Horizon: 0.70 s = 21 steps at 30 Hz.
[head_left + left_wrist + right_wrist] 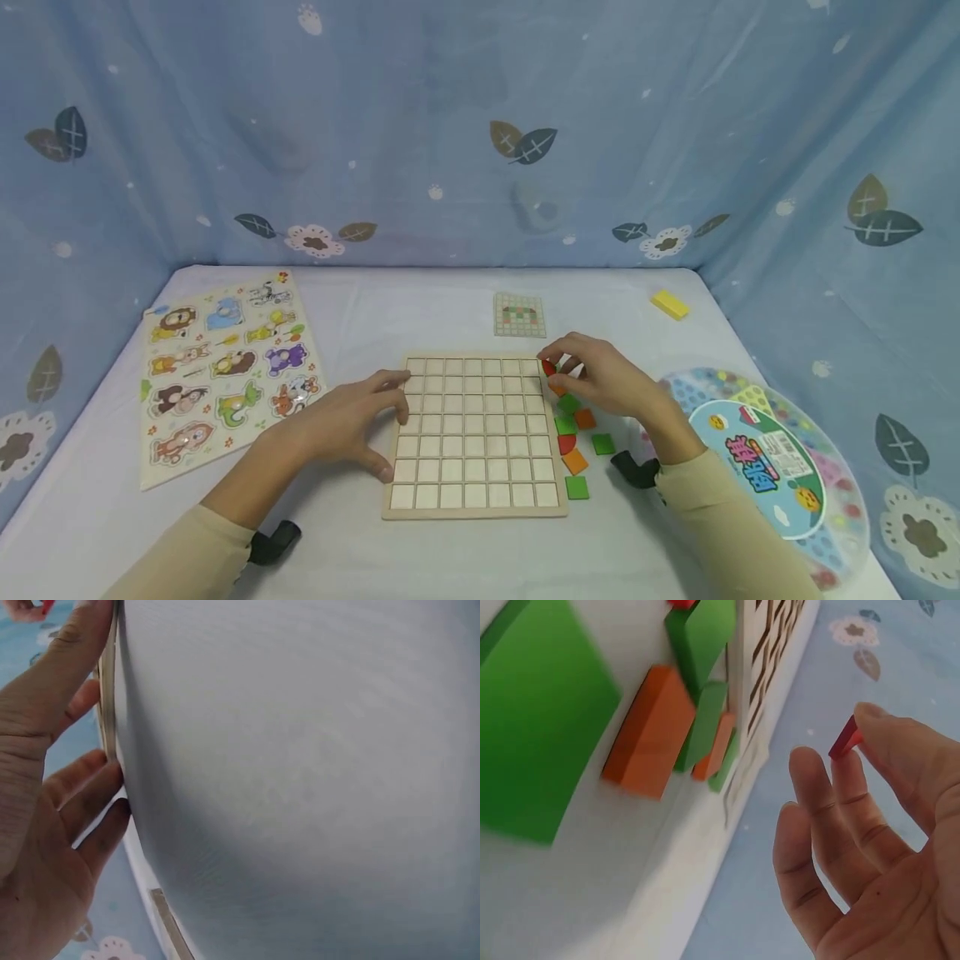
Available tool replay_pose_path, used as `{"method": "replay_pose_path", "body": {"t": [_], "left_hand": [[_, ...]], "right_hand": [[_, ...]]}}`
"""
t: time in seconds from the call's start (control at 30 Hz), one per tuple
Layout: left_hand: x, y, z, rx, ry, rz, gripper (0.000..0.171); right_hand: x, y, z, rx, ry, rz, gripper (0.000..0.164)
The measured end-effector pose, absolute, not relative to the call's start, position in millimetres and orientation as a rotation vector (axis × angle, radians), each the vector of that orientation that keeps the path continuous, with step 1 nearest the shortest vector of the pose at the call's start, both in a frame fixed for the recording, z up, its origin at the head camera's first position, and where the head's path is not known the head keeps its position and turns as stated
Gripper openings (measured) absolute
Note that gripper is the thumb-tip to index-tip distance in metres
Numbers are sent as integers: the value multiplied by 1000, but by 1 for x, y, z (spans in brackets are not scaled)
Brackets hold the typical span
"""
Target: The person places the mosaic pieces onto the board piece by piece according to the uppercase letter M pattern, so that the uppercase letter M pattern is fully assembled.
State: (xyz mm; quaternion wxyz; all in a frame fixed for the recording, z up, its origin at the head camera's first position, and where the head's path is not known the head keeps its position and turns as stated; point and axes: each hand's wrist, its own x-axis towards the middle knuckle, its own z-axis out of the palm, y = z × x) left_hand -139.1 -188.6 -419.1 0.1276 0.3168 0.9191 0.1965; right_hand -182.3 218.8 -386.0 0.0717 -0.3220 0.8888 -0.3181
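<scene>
A square wooden grid board lies on the white table. My left hand rests at its left edge, thumb and fingers spread along the frame. In the left wrist view the fingertips touch the board's rim. Over the board's upper right corner, my right hand pinches a small red tile between thumb and fingertip. Beneath and below that hand lie several loose tiles along the board's right side: green squares, orange squares and a red rounded tile.
Behind the board lies a small pattern card. An animal puzzle board is on the left. To the right are a round clear-edged package and a yellow block. A blue curtain encloses the table.
</scene>
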Motion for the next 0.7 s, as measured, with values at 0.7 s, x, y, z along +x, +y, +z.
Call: {"method": "replay_pose_path", "body": {"t": [0.7], "left_hand": [[-141,-190,-418,948,2664,575,68]], "right_hand": [[-185,169,-387,-1056,2535,-1068,36]]}}
